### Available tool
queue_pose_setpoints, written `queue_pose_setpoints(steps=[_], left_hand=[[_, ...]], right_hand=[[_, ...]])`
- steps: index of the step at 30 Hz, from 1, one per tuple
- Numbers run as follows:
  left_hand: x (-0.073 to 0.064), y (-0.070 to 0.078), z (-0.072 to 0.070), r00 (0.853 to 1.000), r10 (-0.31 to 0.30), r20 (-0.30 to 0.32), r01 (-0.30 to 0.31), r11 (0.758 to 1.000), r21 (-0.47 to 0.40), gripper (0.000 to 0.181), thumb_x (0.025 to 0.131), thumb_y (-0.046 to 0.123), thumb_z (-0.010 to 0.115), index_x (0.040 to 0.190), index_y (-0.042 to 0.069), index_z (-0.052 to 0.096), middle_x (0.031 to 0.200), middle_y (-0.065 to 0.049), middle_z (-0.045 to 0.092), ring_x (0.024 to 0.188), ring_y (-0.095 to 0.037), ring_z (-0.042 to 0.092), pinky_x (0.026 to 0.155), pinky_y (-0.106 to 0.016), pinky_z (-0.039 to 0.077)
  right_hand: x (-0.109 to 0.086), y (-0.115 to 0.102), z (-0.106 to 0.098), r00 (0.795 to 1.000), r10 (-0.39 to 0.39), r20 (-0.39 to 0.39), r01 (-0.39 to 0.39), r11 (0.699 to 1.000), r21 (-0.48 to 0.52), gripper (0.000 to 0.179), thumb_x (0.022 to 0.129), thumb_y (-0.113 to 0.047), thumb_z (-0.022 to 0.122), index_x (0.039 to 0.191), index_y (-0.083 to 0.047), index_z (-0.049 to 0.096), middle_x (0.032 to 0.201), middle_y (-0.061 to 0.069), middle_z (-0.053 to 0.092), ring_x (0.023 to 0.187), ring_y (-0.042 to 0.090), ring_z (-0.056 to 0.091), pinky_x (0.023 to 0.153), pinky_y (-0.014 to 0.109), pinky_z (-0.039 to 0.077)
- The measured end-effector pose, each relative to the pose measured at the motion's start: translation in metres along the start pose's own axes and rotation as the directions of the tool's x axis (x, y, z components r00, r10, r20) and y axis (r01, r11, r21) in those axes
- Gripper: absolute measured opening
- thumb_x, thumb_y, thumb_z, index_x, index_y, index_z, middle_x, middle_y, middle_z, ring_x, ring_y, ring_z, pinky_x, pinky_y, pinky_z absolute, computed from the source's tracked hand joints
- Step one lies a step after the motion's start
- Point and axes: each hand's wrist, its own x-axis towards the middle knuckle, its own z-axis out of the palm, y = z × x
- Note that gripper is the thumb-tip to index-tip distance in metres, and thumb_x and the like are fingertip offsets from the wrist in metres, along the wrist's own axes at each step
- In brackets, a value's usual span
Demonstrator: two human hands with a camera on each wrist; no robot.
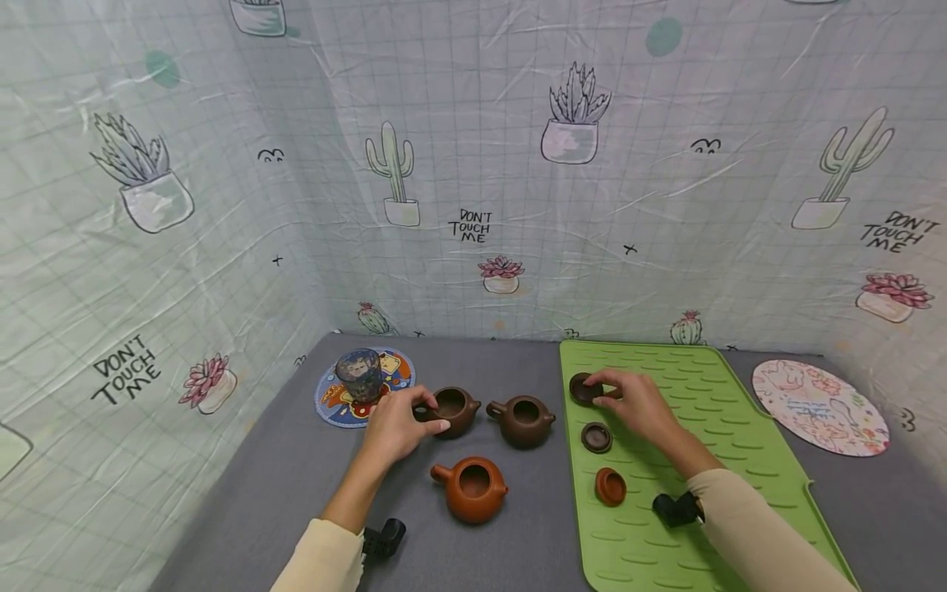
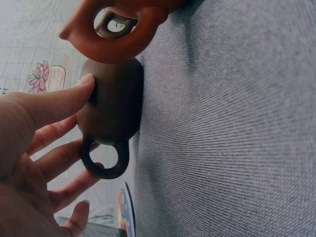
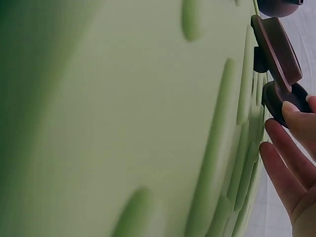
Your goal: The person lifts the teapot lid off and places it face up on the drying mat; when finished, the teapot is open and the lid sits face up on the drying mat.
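Note:
My left hand (image 1: pixel 399 423) grips the leftmost dark brown teapot (image 1: pixel 460 411), its thumb on the near side of the body and its fingers behind, around the handle side. That teapot stands uncovered on the grey cloth. With thumb and fingers, my right hand (image 1: pixel 639 403) pinches a dark brown lid (image 1: pixel 581 390) at the far left of the green mat (image 1: pixel 681 526). Nearer on the mat lie a second dark lid (image 1: pixel 596 437) and an orange-brown lid (image 1: pixel 610 487). Between the hands sit another uncovered dark teapot (image 1: pixel 524 423) and, closer to me, an uncovered orange-brown teapot (image 1: pixel 476 491).
A dark patterned glass (image 1: pixel 359 374) stands on a round blue cartoon mat (image 1: pixel 329 404) at the back left. Beyond the green mat, a pale pink printed oval mat (image 1: pixel 821 407) lies to the right. A printed cloth wall (image 1: pixel 473 164) closes off the back and sides.

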Motion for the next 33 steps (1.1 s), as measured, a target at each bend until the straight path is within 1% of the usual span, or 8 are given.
queue_pose_setpoints(steps=[10,19,23,30,33], left_hand=[[0.002,0.0,0.0,1.0,-0.004,0.012,0.004,1.0,0.0,0.026,0.075,0.035,0.091,0.089,0.025,0.072,0.104,-0.002,0.076,0.099,-0.026,0.068,0.087,-0.048,0.045],[0.006,-0.001,-0.001,1.0,-0.005,0.015,0.005,1.0,-0.003,0.027,0.075,0.035,0.091,0.09,0.025,0.072,0.104,0.0,0.076,0.099,-0.027,0.068,0.089,-0.049,0.045],[0.006,-0.001,-0.002,1.0,-0.006,0.016,0.006,1.0,-0.002,0.026,0.075,0.035,0.091,0.09,0.026,0.072,0.104,0.0,0.076,0.099,-0.026,0.068,0.089,-0.049,0.045],[0.005,-0.001,-0.004,1.0,-0.009,0.02,0.009,1.0,0.002,0.026,0.075,0.035,0.091,0.09,0.026,0.071,0.104,0.0,0.076,0.098,-0.026,0.068,0.087,-0.048,0.045],[0.005,-0.001,-0.004,1.0,-0.01,0.022,0.01,1.0,0.005,0.026,0.075,0.035,0.091,0.089,0.026,0.071,0.104,-0.001,0.076,0.099,-0.026,0.068,0.087,-0.048,0.045]], right_hand=[[0.002,0.003,0.0,0.999,0.01,0.045,-0.011,1.0,0.016,0.029,0.088,-0.004,0.077,0.116,-0.013,0.073,0.123,0.015,0.074,0.089,0.031,0.078,0.073,0.042,0.061],[0.006,0.001,-0.003,0.995,0.045,0.085,-0.049,0.998,0.049,0.028,0.09,-0.004,0.075,0.118,-0.009,0.071,0.126,0.021,0.071,0.098,0.037,0.077,0.075,0.04,0.062],[0.007,-0.001,-0.005,0.994,0.05,0.101,-0.055,0.997,0.05,0.027,0.09,-0.004,0.075,0.116,-0.009,0.071,0.125,0.023,0.072,0.101,0.038,0.076,0.074,0.04,0.061],[0.012,-0.003,-0.008,0.989,0.059,0.136,-0.065,0.997,0.037,0.025,0.091,-0.005,0.075,0.115,-0.008,0.069,0.126,0.022,0.071,0.113,0.041,0.071,0.075,0.039,0.061],[0.013,-0.003,-0.009,0.987,0.067,0.147,-0.073,0.997,0.036,0.025,0.091,-0.004,0.074,0.115,-0.008,0.068,0.127,0.024,0.07,0.114,0.041,0.071,0.075,0.04,0.061]])
